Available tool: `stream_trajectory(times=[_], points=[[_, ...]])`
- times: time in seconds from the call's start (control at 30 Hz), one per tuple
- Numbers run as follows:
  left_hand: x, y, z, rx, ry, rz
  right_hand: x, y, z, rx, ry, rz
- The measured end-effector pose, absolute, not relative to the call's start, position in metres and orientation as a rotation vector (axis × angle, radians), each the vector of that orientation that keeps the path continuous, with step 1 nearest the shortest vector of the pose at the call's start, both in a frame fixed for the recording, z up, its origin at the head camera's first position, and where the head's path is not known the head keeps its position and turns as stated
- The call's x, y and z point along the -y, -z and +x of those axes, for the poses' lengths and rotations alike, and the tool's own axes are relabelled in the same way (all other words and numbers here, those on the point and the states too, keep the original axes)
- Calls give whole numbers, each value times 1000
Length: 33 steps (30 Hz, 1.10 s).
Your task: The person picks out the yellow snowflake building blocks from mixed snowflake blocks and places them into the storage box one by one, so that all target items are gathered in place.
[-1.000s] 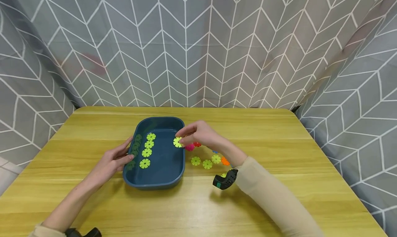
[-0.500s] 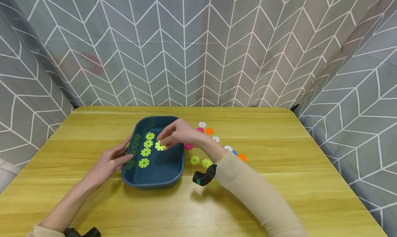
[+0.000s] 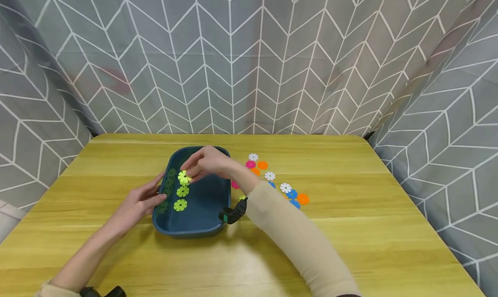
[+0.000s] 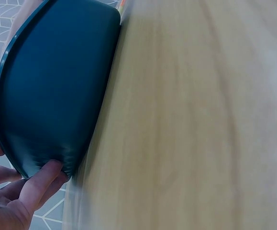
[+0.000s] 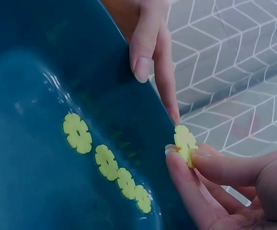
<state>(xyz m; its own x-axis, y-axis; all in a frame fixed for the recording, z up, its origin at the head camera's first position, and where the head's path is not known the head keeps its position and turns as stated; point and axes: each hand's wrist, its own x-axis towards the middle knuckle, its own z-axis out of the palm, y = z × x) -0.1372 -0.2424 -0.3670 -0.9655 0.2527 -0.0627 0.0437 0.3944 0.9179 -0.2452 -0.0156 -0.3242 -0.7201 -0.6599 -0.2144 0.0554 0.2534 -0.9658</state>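
A dark blue plastic tray (image 3: pixel 204 210) stands on the wooden table. My left hand (image 3: pixel 140 199) grips its left side, thumb over the rim and fingers against the outer wall. Inside, several yellow-green flower-shaped notched discs (image 5: pixel 107 163) lie in a row along the left wall; in the head view the far ones are partly covered. Above the far end of that row, my right hand (image 3: pixel 212 162) pinches another yellow-green notched disc (image 5: pixel 183 141) between thumb and fingers. In the right wrist view the held disc is apart from the row.
Right of the tray lie loose notched discs, among them a white disc (image 3: pixel 285 188), an orange disc (image 3: pixel 303 199) and a pink disc (image 3: pixel 250 164). My right forearm hides some. A grey patterned curtain (image 3: pixel 249 63) hangs behind the table (image 3: pixel 369 228).
My right hand has carried the pinched disc leftward from the tray's right rim to above the row. The left hand keeps its grip on the tray.
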Motion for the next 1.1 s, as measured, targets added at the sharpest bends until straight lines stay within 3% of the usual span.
stream_trajectory(times=[0.77,1.1], points=[[241,366,-137,-2479,-1585,262,47,359,-254,-1872,1794,-418],[243,367,-137,-2463,-1598,268,49,358,-251,-1870,1566,-539]])
